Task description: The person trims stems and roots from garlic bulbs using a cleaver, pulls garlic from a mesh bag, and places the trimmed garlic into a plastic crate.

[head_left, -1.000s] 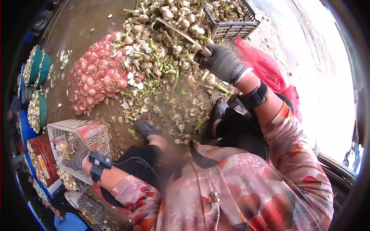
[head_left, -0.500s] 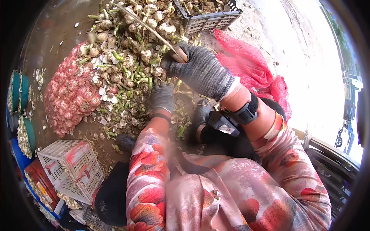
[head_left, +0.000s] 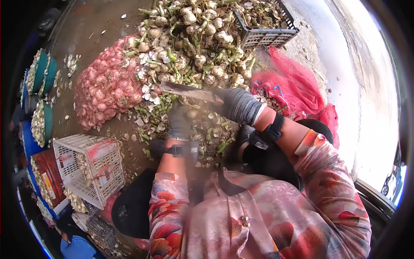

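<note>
My right hand [head_left: 239, 105], in a grey knit glove, is closed around the wooden handle of a knife [head_left: 183, 90]. Its broad blade points left, above my left hand. My left hand [head_left: 177, 123], gloved too, is partly blurred just below the blade. Its fingers are curled around what looks like a garlic bulb [head_left: 192, 113], smeared and partly covered. Beyond both hands lies a heap of garlic [head_left: 200, 60] with green stems and roots. Cut stems and loose skins [head_left: 159, 108] cover the ground around my left hand.
A full red mesh sack [head_left: 105, 88] stands on the left, and a loose red net [head_left: 297, 86] lies on the right. A dark crate [head_left: 269, 38] sits at the back. White crate [head_left: 88, 168] and green tubs [head_left: 48, 123] are at left. A person in blue [head_left: 77, 248] is at lower left.
The knife has come down from its raised position and now lies across, over my left hand. My left hand has drawn back from the heap toward me. The view has shifted.
</note>
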### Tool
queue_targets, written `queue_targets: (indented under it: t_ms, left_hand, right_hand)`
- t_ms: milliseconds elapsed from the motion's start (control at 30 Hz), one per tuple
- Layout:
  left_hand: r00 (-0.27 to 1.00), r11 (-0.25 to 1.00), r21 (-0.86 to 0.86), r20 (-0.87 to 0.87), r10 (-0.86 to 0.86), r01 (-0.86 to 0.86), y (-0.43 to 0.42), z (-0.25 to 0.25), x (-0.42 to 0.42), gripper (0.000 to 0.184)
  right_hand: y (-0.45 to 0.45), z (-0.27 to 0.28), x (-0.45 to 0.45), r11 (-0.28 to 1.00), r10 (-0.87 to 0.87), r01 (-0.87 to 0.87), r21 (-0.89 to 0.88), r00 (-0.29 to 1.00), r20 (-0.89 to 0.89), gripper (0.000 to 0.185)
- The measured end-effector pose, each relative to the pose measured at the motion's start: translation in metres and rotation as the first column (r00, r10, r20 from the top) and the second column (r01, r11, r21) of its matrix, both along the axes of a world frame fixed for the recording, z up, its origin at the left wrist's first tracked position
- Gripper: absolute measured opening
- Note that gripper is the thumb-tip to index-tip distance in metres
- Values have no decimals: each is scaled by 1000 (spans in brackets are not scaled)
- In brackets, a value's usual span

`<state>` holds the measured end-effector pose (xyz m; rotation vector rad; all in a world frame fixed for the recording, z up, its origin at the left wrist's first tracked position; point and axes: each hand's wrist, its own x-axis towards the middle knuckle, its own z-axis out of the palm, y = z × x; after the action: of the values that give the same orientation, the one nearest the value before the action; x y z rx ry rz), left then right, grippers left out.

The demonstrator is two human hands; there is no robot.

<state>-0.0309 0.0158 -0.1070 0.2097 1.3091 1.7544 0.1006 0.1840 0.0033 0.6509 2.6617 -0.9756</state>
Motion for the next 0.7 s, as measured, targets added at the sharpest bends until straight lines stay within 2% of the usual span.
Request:
queue_targets:
  t_ms: [33, 67, 100, 133, 167, 200, 233, 267, 333, 400, 433, 467, 533, 567, 600, 667, 700]
  left_hand:
    - [982, 987, 127, 177, 71, -95, 2, 37, 6, 43]
    - [983, 986, 133, 166, 75, -98, -7, 24, -3, 43]
    - [967, 996, -75, -246, -73, 56, -17, 0, -15, 41]
    - [843, 973, -201, -498, -205, 117, -20, 13, -14, 38]
    - [616, 932, -350, -714, -333, 99, -23, 27, -13, 35]
    - [359, 895, -446, -833, -420, 14, -26, 40, -12, 32]
    - [646, 950, -308, -717, -262, 43, -24, 77, 2, 28]
    - [863, 986, -166, -494, -104, 24, -24, 98, 11, 24]
    - [876, 983, -178, -467, -121, 41, -39, 103, 6, 23]
    - [825, 955, -295, -534, -186, 24, -50, 94, -3, 26]
    - [629, 833, -552, -634, -450, 40, -53, 92, -12, 27]
    - [643, 834, -550, -627, -441, 35, -48, 96, -5, 27]
    - [625, 907, -412, -688, -368, 81, -33, 111, 13, 33]
    - [735, 942, -273, -595, -325, 195, -29, 96, 14, 34]
    - [735, 937, -279, -588, -339, 209, -31, 104, 21, 34]
    - [833, 982, -189, -546, -89, -19, -34, 131, 30, 79]
    - [839, 994, -106, -542, -41, -20, -44, 91, 15, 94]
  right_hand:
    - [-6, 6, -5, 998, 54, -56, -12, 995, -81, 36]
    - [-11, 12, -9, 994, 103, -107, -20, 982, -159, 35]
    - [-12, 19, -5, 988, 154, -153, 6, 988, -19, 32]
    - [-15, 27, -8, 988, 154, -154, 12, 988, -25, 32]
    - [-17, 32, -9, 982, 188, -188, 19, 980, -60, 31]
    - [-20, 34, -9, 975, 223, -221, 23, 970, -93, 30]
    - [-20, 22, -10, 977, 207, -201, 64, 971, -115, 30]
    - [-12, 12, -10, 985, 173, -174, -1, 984, -31, 35]
    - [18, -37, -3, 996, 88, -84, -31, 983, 160, 45]
    - [30, -40, 8, 997, 60, -67, 26, 976, 212, 56]
    - [22, -40, 5, 1000, 14, -14, -1, 993, 119, 63]
    - [-1, -6, -2, 968, -98, 89, -235, 995, -27, 62]
    - [-31, 9, -21, 939, -126, 52, -340, 972, -197, 56]
    - [-38, 26, -25, 924, -146, 71, -376, 974, -174, 54]
    - [-40, 39, -29, 909, -162, 86, -408, 975, -154, 52]
    - [-30, 6, -37, 934, -182, 115, -340, 968, -174, 52]
    - [-21, -15, -40, 948, -150, 85, -306, 969, -196, 48]
